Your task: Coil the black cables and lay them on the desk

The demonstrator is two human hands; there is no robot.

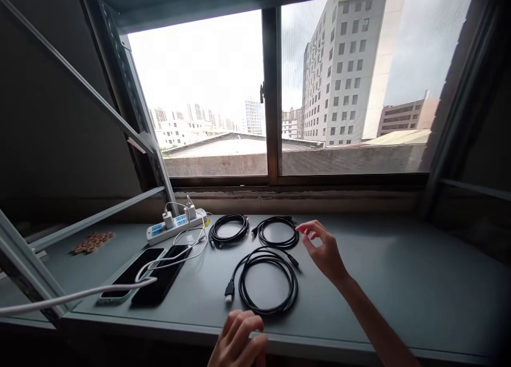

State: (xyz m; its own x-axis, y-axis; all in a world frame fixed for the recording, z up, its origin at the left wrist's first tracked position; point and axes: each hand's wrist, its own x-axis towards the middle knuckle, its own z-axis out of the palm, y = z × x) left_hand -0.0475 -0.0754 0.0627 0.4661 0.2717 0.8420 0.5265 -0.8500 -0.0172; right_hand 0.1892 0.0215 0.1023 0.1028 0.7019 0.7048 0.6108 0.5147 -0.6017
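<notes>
Three coiled black cables lie on the grey shelf. The largest coil (pixel 295 292) is nearest me, its light-tipped plug at the left and another plug at the upper right. Behind it are a back left coil (pixel 213 230) and a back right coil (pixel 259 234). My right hand (pixel 324 250) is beside the right edge of the back right coil, thumb and fingers curved with a gap between them; no held object shows. My left hand (pixel 240 339) is at the shelf's front edge, just below the largest coil, its fingers curled; whether anything is inside them is hidden.
At the left, a white power strip (pixel 154 234) holds two chargers with white cables. Two phones, a left one (pixel 130 276) and a right one (pixel 154 292), lie under the cables. Small brown pieces (pixel 91 243) sit farther left, near metal rack posts. A window is behind.
</notes>
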